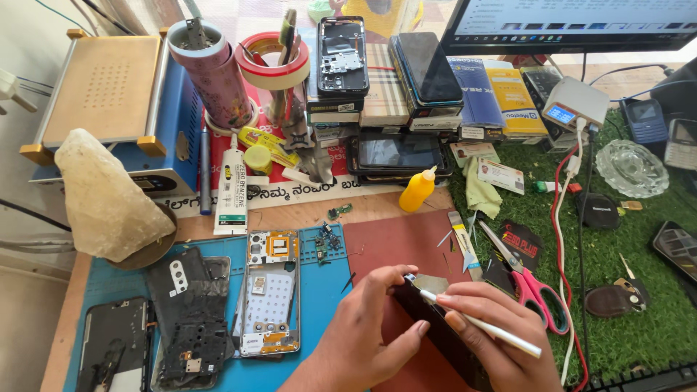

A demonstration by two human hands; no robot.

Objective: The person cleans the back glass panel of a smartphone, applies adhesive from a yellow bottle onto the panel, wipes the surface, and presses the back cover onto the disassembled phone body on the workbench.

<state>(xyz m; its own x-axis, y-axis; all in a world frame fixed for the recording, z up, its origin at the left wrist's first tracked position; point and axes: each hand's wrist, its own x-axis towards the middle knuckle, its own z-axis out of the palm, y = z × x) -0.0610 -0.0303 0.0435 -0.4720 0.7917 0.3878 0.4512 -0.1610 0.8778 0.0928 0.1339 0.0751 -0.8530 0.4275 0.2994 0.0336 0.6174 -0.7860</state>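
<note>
Gripping a dark phone, the left hand clamps its edge; the right hand pinches a white stylus; scissors at two o'clock.

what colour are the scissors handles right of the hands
Pink, on the metal-bladed scissors; the head view shows them.

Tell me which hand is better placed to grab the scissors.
Right. The right hand lies beside the scissors, though it holds a white tool. The left hand is farther away, steadying the dark phone.
</note>
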